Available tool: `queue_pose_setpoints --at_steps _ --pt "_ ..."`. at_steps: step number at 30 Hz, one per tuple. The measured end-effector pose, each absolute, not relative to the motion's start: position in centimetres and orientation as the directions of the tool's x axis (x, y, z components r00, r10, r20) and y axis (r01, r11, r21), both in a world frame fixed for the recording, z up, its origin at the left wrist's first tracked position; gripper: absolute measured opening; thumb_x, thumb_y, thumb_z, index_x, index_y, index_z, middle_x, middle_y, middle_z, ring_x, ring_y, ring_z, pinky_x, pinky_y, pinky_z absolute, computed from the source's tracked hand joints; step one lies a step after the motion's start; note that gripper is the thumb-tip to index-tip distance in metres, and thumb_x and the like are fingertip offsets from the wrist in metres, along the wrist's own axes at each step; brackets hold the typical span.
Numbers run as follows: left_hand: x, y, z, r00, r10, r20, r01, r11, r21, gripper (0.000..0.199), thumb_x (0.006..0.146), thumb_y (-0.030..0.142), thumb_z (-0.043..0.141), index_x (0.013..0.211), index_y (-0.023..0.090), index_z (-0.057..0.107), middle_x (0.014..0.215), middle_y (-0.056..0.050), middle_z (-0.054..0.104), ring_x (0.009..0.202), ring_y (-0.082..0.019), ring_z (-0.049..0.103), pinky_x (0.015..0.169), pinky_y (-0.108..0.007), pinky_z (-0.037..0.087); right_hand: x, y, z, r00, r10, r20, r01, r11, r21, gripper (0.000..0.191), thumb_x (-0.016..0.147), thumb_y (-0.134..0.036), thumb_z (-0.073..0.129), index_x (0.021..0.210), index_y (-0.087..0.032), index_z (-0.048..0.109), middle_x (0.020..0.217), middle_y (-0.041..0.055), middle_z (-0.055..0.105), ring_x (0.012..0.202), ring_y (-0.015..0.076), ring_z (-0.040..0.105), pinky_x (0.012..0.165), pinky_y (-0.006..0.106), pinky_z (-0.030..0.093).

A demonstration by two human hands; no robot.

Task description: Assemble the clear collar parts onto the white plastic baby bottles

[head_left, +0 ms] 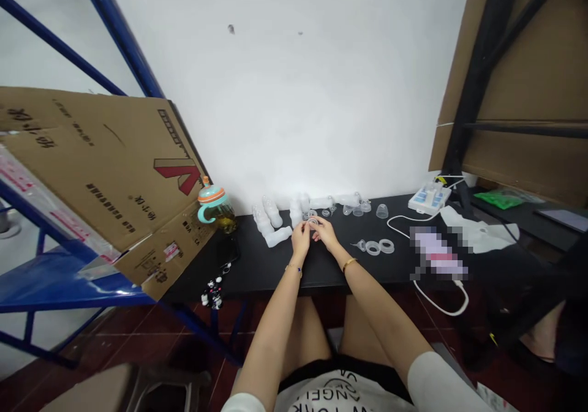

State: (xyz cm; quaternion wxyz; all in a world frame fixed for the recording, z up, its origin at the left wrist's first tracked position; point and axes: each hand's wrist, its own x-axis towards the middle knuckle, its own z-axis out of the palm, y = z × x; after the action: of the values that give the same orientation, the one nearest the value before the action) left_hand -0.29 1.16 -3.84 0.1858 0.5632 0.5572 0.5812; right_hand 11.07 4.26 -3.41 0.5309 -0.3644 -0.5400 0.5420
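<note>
Together, two hands pinch one small clear piece [313, 221] — it looks round, but the fingers hide part of it. The left hand [301, 239] has its fingertips closed on the near left side of it, and the right hand [326, 234] has its fingertips closed on the right side. So the piece sits right between the two hands, over the black table [275, 271]. Each wrist has one thin bracelet.

Just right of the grip lie two clear rings [386, 246], side by side, and one clear nipple [362, 245] with a thin tail, next to them. Left of the grip are three cloudy white bottles [278, 236]: two point away from the person and one lies crosswise, nearest the hands. More white bottles are just behind the grip, but they overlap, so I can't count them for sure. Behind and to the right there are some small clear caps in a bunch, and one clear cap [381, 210] is a bit apart from them.

Farther left are one jug [220, 211] with an orange and blue-green lid, one dark phone [227, 250] and one bunch of black and white charms [212, 293]. Well to the right are one white power strip [429, 198], one white cord and one white bag [482, 231].
</note>
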Motion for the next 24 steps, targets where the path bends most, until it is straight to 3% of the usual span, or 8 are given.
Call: queue_pose_setpoints --at_steps 4,10,19,24 --pt "-0.6 1.4 -3.9 -0.331 0.827 0.455 0.432 -0.296 0.852 0.031 0.094 0.043 0.057 0.104 0.02 0.074 0.106 -0.01 0.073 0.09 -0.021 0.069 0.079 -0.032 0.055 11.3 4.4 -3.3 -0.22 0.962 0.159 -0.189 0.118 -0.975 0.039 0.089 -0.029 0.067 0.126 -0.015 0.065 0.07 0.0018 0.071 0.041 0.009 0.059 0.037 0.017 0.048" --pt "-0.5 1.3 -4.1 -0.313 0.844 0.435 0.426 -0.285 0.859 0.029 0.094 0.041 0.059 0.107 0.02 0.075 0.1 -0.008 0.077 0.085 -0.02 0.071 0.079 -0.032 0.055 12.1 4.2 -3.3 -0.3 0.943 0.146 -0.184 0.093 -0.979 0.032 0.094 -0.032 0.065 0.121 -0.014 0.069 0.068 0.0033 0.071 0.045 0.0107 0.063 0.043 0.018 0.052" --pt "-0.4 1.1 -3.8 -0.318 0.835 0.45 0.43 -0.296 0.853 0.024 0.09 0.035 0.064 0.103 0.019 0.076 0.096 -0.009 0.077 0.082 -0.021 0.07 0.081 -0.033 0.053 12.0 4.7 -3.7 -0.277 0.951 0.138 -0.18 0.09 -0.98 0.029 0.094 -0.032 0.066 0.116 -0.014 0.068 0.073 0.0043 0.071 0.045 0.0098 0.062 0.042 0.018 0.052" --pt "-0.6 1.2 -3.9 -0.347 0.819 0.458 0.424 -0.299 0.855 0.024 0.09 0.033 0.064 0.106 0.019 0.076 0.105 -0.01 0.076 0.088 -0.02 0.069 0.086 -0.034 0.053 11.9 4.8 -3.9 -0.254 0.957 0.14 -0.178 0.096 -0.979 0.028 0.092 -0.029 0.068 0.115 -0.014 0.068 0.078 0.0051 0.072 0.048 0.009 0.062 0.044 0.018 0.052"
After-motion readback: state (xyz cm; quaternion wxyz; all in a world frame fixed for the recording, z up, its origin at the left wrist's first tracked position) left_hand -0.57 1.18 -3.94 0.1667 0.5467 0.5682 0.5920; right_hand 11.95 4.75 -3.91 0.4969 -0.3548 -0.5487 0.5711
